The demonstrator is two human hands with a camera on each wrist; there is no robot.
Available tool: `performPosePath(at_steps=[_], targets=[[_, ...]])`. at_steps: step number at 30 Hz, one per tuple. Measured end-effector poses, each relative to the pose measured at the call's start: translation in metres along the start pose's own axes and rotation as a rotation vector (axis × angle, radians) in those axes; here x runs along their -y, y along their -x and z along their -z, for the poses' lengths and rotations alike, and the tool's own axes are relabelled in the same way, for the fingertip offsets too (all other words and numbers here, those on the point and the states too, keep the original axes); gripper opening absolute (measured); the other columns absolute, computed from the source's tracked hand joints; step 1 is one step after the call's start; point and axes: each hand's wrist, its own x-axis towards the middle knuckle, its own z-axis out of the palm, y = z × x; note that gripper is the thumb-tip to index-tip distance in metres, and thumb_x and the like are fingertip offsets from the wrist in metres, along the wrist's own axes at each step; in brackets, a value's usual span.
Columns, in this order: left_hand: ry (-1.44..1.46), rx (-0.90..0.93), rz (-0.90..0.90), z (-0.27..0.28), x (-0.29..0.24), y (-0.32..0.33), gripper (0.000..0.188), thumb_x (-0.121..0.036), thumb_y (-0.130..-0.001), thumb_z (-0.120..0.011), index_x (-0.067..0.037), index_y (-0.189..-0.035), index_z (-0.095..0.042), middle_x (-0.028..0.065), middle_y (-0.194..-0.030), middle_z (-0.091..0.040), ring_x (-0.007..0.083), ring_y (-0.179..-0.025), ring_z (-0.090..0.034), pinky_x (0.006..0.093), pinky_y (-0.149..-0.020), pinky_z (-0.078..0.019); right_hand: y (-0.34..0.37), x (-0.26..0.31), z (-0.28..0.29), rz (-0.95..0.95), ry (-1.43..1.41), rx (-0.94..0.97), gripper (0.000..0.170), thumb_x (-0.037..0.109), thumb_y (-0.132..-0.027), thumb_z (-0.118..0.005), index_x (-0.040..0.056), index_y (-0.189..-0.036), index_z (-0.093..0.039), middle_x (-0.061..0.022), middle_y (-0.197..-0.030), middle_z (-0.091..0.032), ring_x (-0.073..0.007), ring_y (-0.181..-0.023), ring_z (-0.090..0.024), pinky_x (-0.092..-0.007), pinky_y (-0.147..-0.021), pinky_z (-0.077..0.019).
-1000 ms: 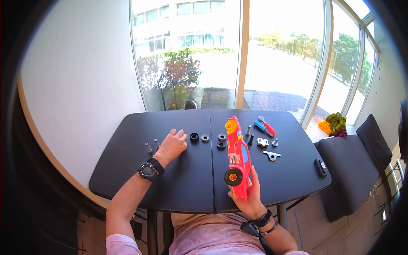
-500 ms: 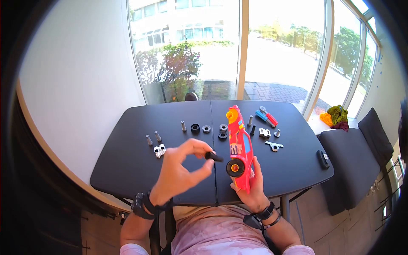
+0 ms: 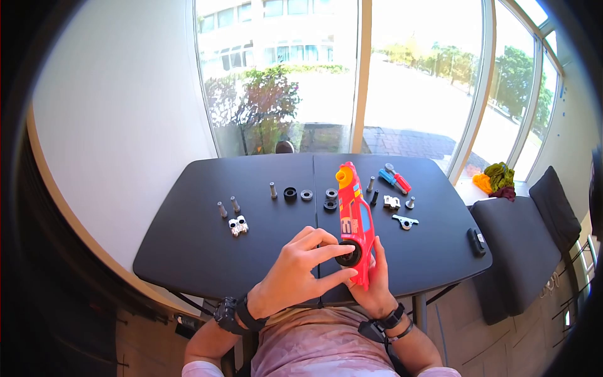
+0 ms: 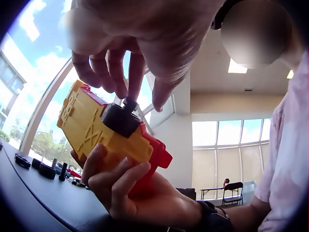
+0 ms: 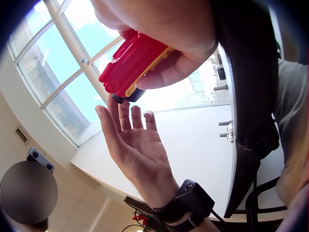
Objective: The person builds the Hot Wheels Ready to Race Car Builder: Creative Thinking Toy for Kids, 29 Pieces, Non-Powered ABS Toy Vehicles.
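Observation:
My right hand (image 3: 375,289) grips a red and yellow toy car (image 3: 348,201) from beneath, fingers curled round its body, above the near part of the table. A black wheel (image 4: 118,121) sits on the car's side. At the wheel's centre stands a small black part (image 4: 130,105). My left hand (image 3: 298,267) reaches in from the left, its index fingertip touching that part. The left thumb is stretched out apart from the part, beside the near end of the car, and the other fingers hang loosely. In the right wrist view the left palm (image 5: 145,150) faces the camera.
On the black table (image 3: 188,264) lie a silver engine-like piece (image 3: 238,225), grey bolts (image 3: 273,190), black and grey rings (image 3: 289,194), a white bracket (image 3: 406,221), a white block (image 3: 391,202), and blue and red tools (image 3: 396,179). A black device (image 3: 475,242) lies near the right edge.
My left hand has come from the table's left side to the car, bringing a small black part pinched between finger and thumb. The thumb has since parted from it. The right hand keeps its grip.

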Motion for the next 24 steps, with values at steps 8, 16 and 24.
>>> performPosePath(at_steps=[8,16,24], targets=[[0.059,0.017,-0.085,-0.012,0.007,0.0,0.052,-0.005,-0.089,-0.09,-0.012,-0.14,-0.082,0.0065,-0.119,-0.082,0.0251,-0.096,-0.068,0.0377,-0.085,-0.0594,-0.002,-0.002,0.009,0.005,0.005,0.044,0.068,0.069,-0.118,-0.045,0.0124,-0.151,-0.062,-0.0022,-0.124,-0.077,-0.0131,-0.101,-0.075,-0.033,-0.073,-0.0614],[0.126,-0.006,-0.063,-0.007,-0.01,-0.003,0.052,-0.013,-0.088,-0.095,-0.013,-0.138,-0.081,0.0047,-0.109,-0.082,0.0251,-0.089,-0.065,0.0363,-0.083,-0.057,-0.002,-0.002,0.008,0.01,-0.027,0.027,0.067,0.067,-0.119,-0.044,0.0123,-0.153,-0.062,-0.0041,-0.127,-0.077,-0.0136,-0.106,-0.075,-0.0347,-0.075,-0.0625],[-0.146,-0.056,-0.028,-0.012,0.001,0.0,0.034,-0.014,-0.088,-0.095,-0.01,-0.119,-0.082,0.0057,-0.101,-0.079,0.0258,-0.091,-0.066,0.0375,-0.081,-0.0566,0.0,0.0,0.003,-0.005,-0.009,0.012,0.066,0.069,-0.118,-0.044,0.0135,-0.148,-0.064,-0.0031,-0.123,-0.077,-0.0138,-0.097,-0.076,-0.0339,-0.067,-0.0602]])
